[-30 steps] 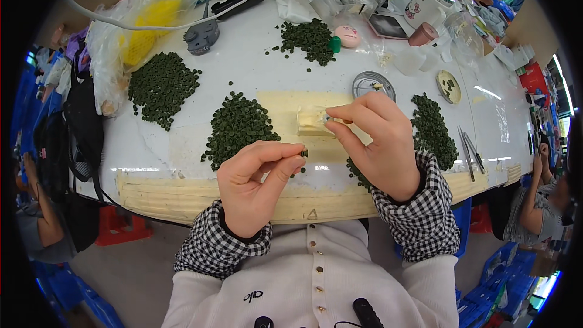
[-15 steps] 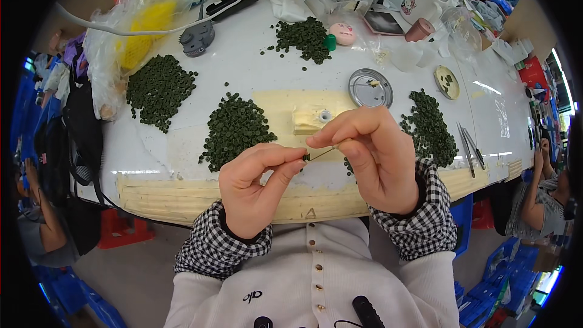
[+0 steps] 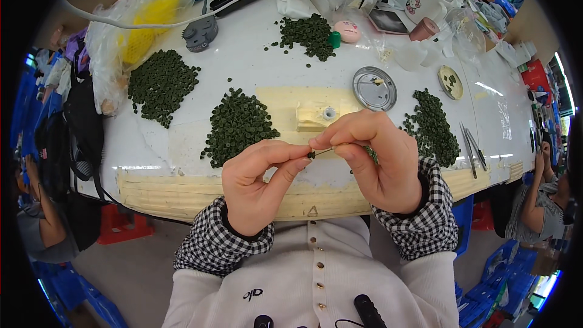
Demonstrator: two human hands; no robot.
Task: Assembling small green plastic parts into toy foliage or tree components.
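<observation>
Green bead (image 3: pixel 311 154) pinched in left hand (image 3: pixel 258 179) fingertips, touching thin needle (image 3: pixel 325 150) gripped by right hand (image 3: pixel 373 158) above table edge (image 3: pixel 182 191); round metal lid (image 3: pixel 375 88) holds one small pale piece.

Dark green beads (image 3: pixel 237 124), white table (image 3: pixel 255 61), black-and-white checked cuffs (image 3: pixel 221 243).

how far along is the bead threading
Done: a short run of green beads hangs strung by the right hand. In hand: the left hand pinches one bead at the needle tip. Left: several large piles of loose beads on the table.
</observation>
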